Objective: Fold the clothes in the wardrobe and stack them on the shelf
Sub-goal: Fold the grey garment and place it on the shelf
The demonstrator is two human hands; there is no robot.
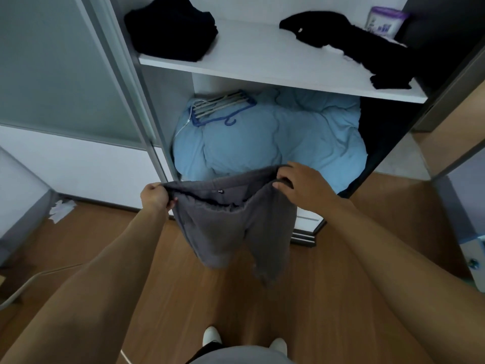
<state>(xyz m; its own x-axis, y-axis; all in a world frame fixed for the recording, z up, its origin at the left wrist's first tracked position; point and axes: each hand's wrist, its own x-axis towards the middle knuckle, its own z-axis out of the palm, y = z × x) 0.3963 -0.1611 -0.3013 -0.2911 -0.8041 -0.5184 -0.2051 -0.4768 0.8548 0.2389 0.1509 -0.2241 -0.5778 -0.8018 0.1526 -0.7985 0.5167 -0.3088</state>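
Now both hands hold grey shorts (236,222) by the waistband. Left hand (154,197) & right hand (301,183) each pinch a side. Legs hang down.

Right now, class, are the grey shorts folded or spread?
Spread: the grey shorts hang unfolded, waistband held by left hand and right hand.

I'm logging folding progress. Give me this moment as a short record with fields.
held: grey garment, unfolded, legs hanging down
left hand: grips waistband's left end
right hand: grips waistband's right end
shelf: folded dark stack left, unfolded black garment right
below shelf: blue duvet, hangers on top
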